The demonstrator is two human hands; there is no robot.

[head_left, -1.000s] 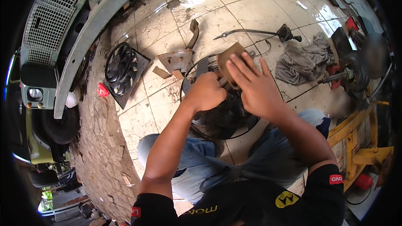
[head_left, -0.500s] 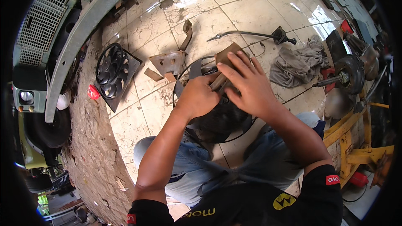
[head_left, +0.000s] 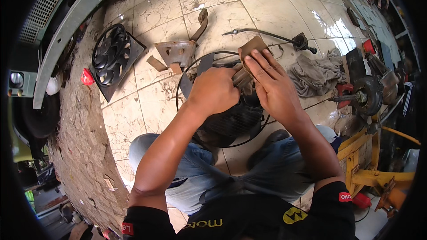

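Observation:
My left hand [head_left: 213,90] is closed around a grey-brown part [head_left: 243,79], probably metal, whose lower end is hidden by my fingers. Over the far end of that part lies a brown sheet [head_left: 253,50] that looks like sandpaper. My right hand [head_left: 275,82] presses the sheet with its fingers laid along it and its thumb below, against the part. Directly beneath both hands, between my knees, sits a black round fan assembly [head_left: 231,124] with a thin ring around it, partly covered by my hands.
Left on the tiles lies a black fan in a frame [head_left: 109,58]; nearer the middle is a rusty pedal bracket [head_left: 175,53]. A cable with a black end [head_left: 267,34] lies beyond my hands. To the right are a grey rag [head_left: 316,73], a hub-like part [head_left: 367,93] and a yellow metal frame [head_left: 356,169].
The view has shifted a little. My right hand and the brown sheet have moved slightly up and right from my left hand, and more of the grey-brown part shows between them.

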